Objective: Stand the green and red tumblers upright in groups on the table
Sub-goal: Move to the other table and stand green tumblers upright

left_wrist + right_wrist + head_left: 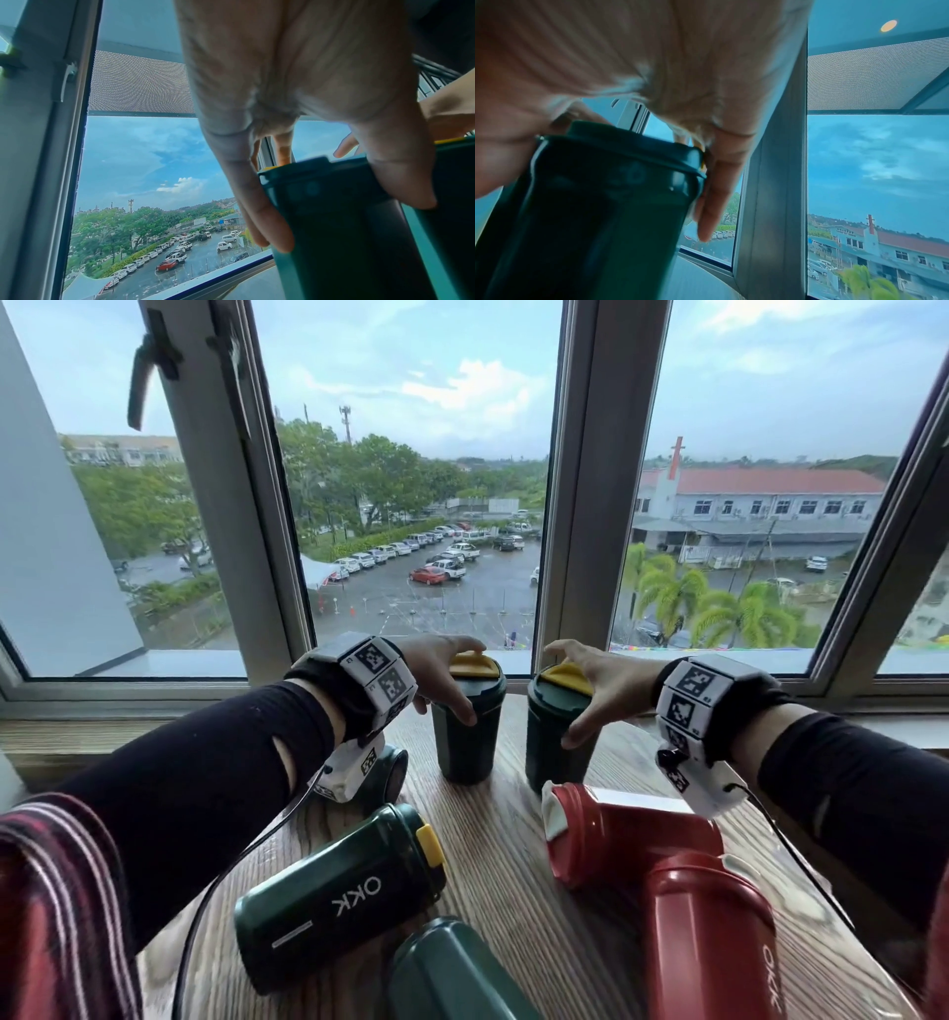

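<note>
Two dark green tumblers with yellow lids stand upright side by side near the window. My left hand (452, 677) grips the left one (466, 742) from above, fingers curled over its lid rim; the left wrist view shows that tumbler (342, 233) in my left hand (334, 203). My right hand (575, 695) grips the right tumbler (552, 747) the same way; the right wrist view shows it (598, 213) in my right hand (618, 186). Three more green tumblers (339, 896) (452, 973) (387, 770) and two red ones (626, 839) (714, 942) lie on their sides nearer me.
The wooden table (508, 845) ends at a window sill (154, 706) and glass panes just behind the upright tumblers. A cable runs from each wrist camera across the table.
</note>
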